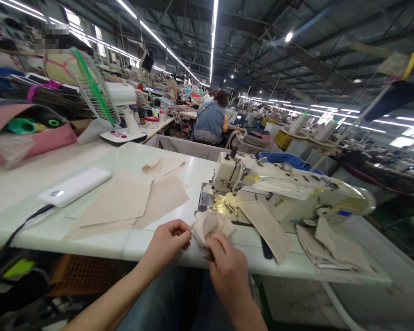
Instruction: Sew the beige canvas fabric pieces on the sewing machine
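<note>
A crumpled beige fabric piece [212,226] is bunched up at the front edge of the table, just before the sewing machine [262,179]. My right hand [226,262] is closed on its lower side; something dark shows beneath those fingers, too small to name. At the cloth's left edge my left hand [172,236] pinches, thumb against forefinger. Behind the bunched cloth the lit needle plate [226,204] shows. A beige fabric strip [267,230] lies across the machine bed to the right. Flat beige panels [120,197] overlap on the table at the left.
Folded beige pieces [331,248] lie at the table's right end. A white power bank [77,186] with a black cable rests at the left, below a fan [124,110]. Behind the machine is a blue crate [286,161]. A person in a denim vest [209,120] sits further back.
</note>
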Available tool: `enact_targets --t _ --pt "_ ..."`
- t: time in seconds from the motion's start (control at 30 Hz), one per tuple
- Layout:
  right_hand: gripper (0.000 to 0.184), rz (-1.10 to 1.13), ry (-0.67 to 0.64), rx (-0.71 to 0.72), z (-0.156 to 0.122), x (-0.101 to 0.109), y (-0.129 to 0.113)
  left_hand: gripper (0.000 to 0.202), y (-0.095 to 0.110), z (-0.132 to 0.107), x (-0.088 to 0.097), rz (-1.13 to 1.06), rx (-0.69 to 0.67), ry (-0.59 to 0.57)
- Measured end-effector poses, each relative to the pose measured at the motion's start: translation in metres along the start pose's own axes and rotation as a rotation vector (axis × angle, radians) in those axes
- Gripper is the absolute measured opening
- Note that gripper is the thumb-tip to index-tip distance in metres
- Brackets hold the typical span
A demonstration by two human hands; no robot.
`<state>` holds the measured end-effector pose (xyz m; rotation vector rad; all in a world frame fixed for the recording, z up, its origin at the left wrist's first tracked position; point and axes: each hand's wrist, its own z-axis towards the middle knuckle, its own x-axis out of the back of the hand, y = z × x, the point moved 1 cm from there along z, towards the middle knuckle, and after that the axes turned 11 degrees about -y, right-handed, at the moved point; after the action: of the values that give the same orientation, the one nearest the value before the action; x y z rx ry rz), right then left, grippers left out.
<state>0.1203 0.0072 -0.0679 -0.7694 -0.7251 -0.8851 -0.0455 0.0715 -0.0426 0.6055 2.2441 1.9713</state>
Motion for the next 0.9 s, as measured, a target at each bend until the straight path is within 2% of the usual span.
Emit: enact_targets --t 0.13,0.2,0.27,0.4,0.47,0.53,0.6,0.67,0.77,0.9 --pt "0.04 -0.049 0.033 -0.038 -0.005 0.003 0.017 0.009 0.001 -0.004 0.001 0.429 -0.201 0.078" --pt "0.041 -0.051 0.017 -0.029 -0.006 0.005 0.022 0.011 0.001 -0.005 0.0 0.5 -0.226 0.065" --pt "0.04 -0.02 0.032 -0.039 -0.006 0.006 0.023 0.011 0.0 -0.003 0.0 0.366 -0.126 -0.006" --pt "0.023 0.256 0.062 -0.126 0.0 0.009 0.02 0.02 -0.003 0.001 0.002 -0.337 0.178 -0.303" --pt "0.017 0.485 0.027 -0.202 0.003 0.009 0.018 0.024 -0.002 0.0 0.002 -0.529 0.215 -0.423" --pt "0.014 0.707 -0.04 -0.276 0.005 0.01 0.016 0.025 -0.001 -0.002 0.0 -0.556 0.217 -0.485" --pt "0.023 0.867 -0.106 -0.341 0.006 0.01 0.013 0.025 0.0 -0.004 -0.004 -0.501 0.209 -0.476" --pt "0.03 0.942 -0.115 -0.416 0.005 0.009 0.009 0.025 -0.001 -0.005 -0.008 -0.391 0.179 -0.429" --pt "0.025 0.914 -0.058 -0.474 0.005 0.008 0.002 0.022 0.0 -0.006 -0.011 -0.192 0.117 -0.425" --pt "0.037 0.871 0.004 -0.491 0.005 0.006 -0.001 0.011 0.009 -0.006 -0.008 0.103 -0.034 -0.349"
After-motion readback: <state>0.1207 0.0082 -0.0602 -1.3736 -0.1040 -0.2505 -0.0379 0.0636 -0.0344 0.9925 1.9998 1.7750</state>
